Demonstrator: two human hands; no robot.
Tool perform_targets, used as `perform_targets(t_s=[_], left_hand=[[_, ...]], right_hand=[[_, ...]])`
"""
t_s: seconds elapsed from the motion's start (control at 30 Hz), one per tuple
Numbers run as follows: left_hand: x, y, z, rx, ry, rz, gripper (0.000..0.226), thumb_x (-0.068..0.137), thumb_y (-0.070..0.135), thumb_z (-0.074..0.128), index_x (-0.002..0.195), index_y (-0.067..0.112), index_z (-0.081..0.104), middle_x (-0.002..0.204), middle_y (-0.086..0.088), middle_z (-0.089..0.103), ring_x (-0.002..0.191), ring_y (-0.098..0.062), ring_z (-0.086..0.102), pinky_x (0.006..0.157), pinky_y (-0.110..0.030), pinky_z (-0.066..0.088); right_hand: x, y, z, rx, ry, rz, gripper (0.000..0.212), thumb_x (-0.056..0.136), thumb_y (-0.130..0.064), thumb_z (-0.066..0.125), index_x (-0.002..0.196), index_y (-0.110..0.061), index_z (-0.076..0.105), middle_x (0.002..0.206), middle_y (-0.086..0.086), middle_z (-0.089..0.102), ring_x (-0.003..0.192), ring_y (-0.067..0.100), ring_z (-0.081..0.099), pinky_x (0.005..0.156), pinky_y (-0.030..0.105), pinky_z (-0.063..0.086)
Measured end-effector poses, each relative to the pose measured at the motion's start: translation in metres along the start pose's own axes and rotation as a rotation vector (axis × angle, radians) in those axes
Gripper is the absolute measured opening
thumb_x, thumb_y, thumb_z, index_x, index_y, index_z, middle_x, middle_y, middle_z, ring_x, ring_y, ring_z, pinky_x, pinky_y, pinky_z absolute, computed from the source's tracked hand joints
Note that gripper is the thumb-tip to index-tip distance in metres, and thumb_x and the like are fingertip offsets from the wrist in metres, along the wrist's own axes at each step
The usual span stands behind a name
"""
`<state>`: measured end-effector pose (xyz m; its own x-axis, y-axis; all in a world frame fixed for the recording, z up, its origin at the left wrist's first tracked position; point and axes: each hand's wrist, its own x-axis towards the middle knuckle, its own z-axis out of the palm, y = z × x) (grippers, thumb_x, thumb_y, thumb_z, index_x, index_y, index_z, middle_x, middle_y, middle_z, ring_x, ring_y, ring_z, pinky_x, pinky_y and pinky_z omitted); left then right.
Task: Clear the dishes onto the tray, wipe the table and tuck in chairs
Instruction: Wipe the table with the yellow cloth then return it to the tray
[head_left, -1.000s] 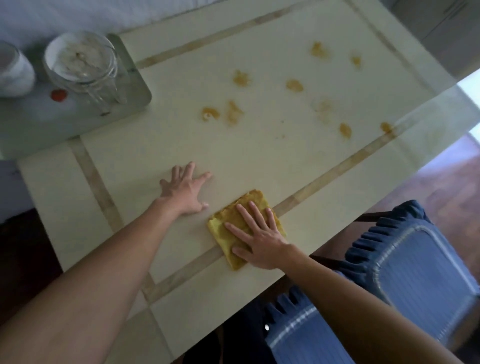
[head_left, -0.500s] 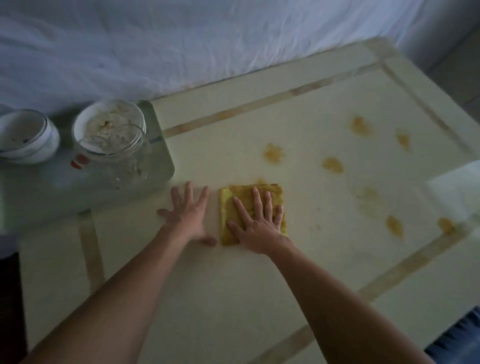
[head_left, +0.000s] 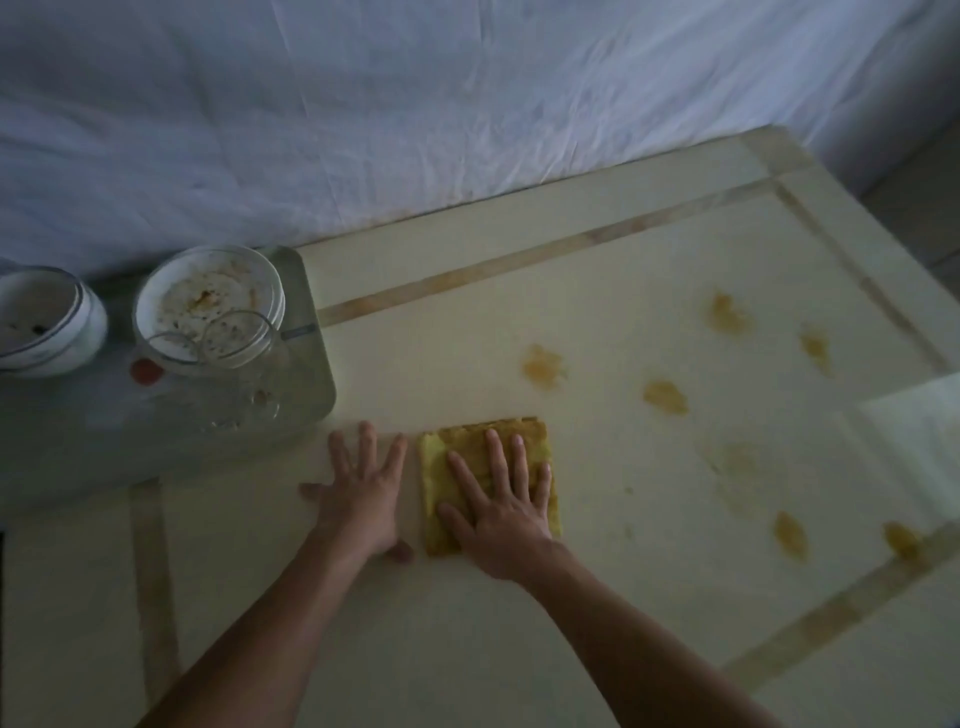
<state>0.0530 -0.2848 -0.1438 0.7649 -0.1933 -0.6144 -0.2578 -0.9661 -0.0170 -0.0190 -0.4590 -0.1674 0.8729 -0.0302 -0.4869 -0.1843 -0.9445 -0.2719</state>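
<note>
**Hands flat on a stained worktop, one pressing a cloth**

The right hand (head_left: 501, 512) lay flat with straight, spread fingers (head_left: 496, 457) pressing a folded yellow cloth (head_left: 485, 441) onto the cream worktop with tan inlaid stripes (head_left: 597, 597). Just left of the cloth, the left hand (head_left: 363, 493) rested open on the bare worktop, holding nothing. Orange-brown smears (head_left: 665, 397) dotted the worktop to the right and far side. At far left, a pale rectangular tray (head_left: 311, 384) carried a soiled white plate (head_left: 208, 296), clear glasses (head_left: 236, 340) and a white bowl (head_left: 47, 322).
</note>
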Motion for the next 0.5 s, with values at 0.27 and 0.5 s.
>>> perform_targets(t_s=[0.27,0.5], left_hand=[[0.020,0.024,-0.034,-0.121,0.029,0.055,0.140,0.051,0.063,0.084,0.151,0.039,-0.011,0.158,-0.011,-0.011,0.146,-0.040,-0.004,0.107,-0.068,0.025],[0.059,0.066,-0.056,-0.097,-0.070,0.082,0.152,0.044,0.072,0.083,0.148,0.039,-0.024,0.156,-0.008,-0.037,0.143,-0.049,-0.026,0.102,-0.080,0.013]], right_hand=[[0.036,0.019,-0.023,0.106,0.039,0.056,0.070,0.088,-0.075,0.015,0.148,-0.054,-0.012,0.157,-0.008,-0.039,0.136,0.020,-0.049,0.102,0.051,-0.036],[0.104,0.052,-0.067,0.169,0.085,0.211,0.076,0.085,-0.078,0.021,0.150,-0.052,-0.008,0.158,-0.005,-0.037,0.140,0.024,-0.042,0.104,0.053,-0.033]])
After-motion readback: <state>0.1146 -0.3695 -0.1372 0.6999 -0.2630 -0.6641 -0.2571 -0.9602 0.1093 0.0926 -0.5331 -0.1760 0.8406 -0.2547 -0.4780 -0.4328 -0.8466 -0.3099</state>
